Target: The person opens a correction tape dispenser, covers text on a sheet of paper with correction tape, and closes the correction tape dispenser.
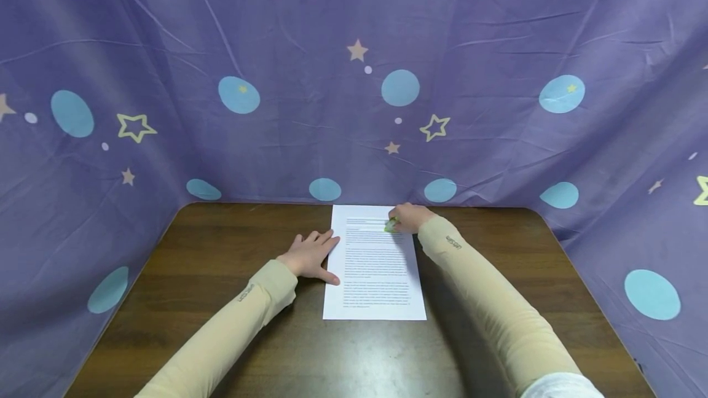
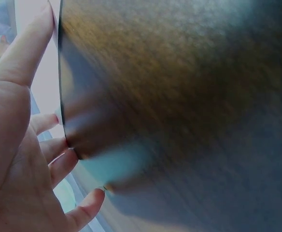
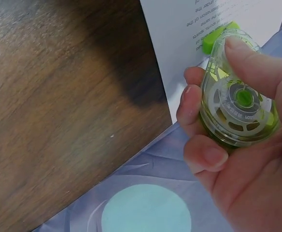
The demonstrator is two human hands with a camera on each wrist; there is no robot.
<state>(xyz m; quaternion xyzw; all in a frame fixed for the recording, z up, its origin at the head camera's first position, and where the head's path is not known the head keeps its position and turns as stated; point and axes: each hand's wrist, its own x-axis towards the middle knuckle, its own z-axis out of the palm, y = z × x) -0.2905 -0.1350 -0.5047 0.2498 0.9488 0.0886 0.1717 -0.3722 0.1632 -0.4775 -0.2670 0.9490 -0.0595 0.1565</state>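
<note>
A printed sheet of paper (image 1: pixel 376 315) lies on the wooden table, its far edge close to the curtain. My right hand (image 1: pixel 410 218) grips a correction tape (image 3: pixel 240 104) with a clear case and green parts, thumb on one face and fingers curled round the other. In the head view the correction tape is over the sheet's upper right lines; its tip is too small to tell whether it touches. With fingers spread, my left hand (image 1: pixel 312 257) rests at the sheet's left edge, fingertips and thumb tip on the margin. The left wrist view shows that hand's palm (image 2: pixel 10 145).
The brown wooden table (image 1: pixel 221 263) stretches out on both sides of the sheet. A purple curtain (image 1: pixel 310 128) with stars and blue ovals hangs along the table's back and both sides. Light sleeves cover both forearms.
</note>
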